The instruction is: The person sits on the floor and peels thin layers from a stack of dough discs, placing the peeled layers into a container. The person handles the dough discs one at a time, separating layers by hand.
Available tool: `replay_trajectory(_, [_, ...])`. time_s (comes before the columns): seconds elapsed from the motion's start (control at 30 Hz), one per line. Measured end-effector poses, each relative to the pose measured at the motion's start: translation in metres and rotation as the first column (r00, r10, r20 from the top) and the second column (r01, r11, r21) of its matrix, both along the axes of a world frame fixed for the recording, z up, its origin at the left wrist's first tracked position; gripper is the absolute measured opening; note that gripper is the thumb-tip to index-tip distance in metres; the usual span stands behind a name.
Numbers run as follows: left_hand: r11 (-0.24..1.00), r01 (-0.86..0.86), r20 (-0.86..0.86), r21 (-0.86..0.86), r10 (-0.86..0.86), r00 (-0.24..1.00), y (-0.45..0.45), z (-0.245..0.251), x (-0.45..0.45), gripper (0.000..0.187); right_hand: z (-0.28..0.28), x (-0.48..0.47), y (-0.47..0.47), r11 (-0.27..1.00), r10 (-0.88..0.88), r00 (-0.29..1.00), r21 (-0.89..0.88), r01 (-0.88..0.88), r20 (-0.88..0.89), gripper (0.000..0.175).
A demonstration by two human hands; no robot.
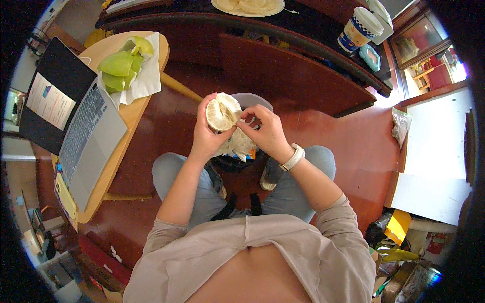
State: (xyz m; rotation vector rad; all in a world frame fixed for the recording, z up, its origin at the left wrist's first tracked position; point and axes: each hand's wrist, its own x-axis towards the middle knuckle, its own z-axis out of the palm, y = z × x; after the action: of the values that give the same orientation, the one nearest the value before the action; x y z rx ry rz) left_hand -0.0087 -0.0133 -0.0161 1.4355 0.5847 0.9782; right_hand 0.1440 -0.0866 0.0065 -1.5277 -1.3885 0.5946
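Observation:
My left hand (207, 132) holds a peeled pomelo portion (221, 111) whose pale segments show around a split in its middle. The thumb and index finger of my right hand (263, 127) pinch a bit of membrane at the fruit's right edge. Below both hands, between my knees, a waste bin (252, 100) holds pale peelings (240, 144) and a dark bag. On the wooden table to the left, green pomelo rind pieces (119, 70) lie on a white paper towel (151, 81).
An open laptop (89, 140) covers much of the light wooden table (161, 49). On the dark desk ahead are a plate of pale food (248, 7), a lidded paper cup (358, 30) and a light-blue packet (370, 58). A plastic bag (401, 125) stands at the right.

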Motion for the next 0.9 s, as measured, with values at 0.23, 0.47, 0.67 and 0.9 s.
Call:
replay_trajectory(0.23, [0.968, -0.084, -0.172, 0.237, 0.127, 0.977, -0.003, 0.0, 0.002, 0.076, -0.001, 0.0, 0.001, 0.945, -0.129, 0.889, 0.326, -0.024, 0.439, 0.014])
replay_trajectory(0.47, [0.974, -0.078, -0.243, 0.213, 0.131, 0.961, -0.003, -0.004, 0.005, 0.073, -0.01, -0.002, -0.001, 0.96, -0.138, 0.831, 0.281, -0.023, 0.539, 0.01])
replay_trajectory(0.67, [0.99, -0.021, -0.224, 0.136, 0.052, 0.973, -0.002, 0.0, 0.002, 0.073, -0.006, 0.004, 0.002, 0.984, -0.062, 0.966, 0.175, 0.017, 0.251, 0.007])
replay_trajectory(0.9, [0.995, 0.1, -0.132, -0.022, -0.102, 0.986, 0.001, 0.004, 0.001, 0.074, 0.004, 0.01, 0.002, 0.995, -0.062, 0.997, 0.077, 0.059, 0.037, 0.008])
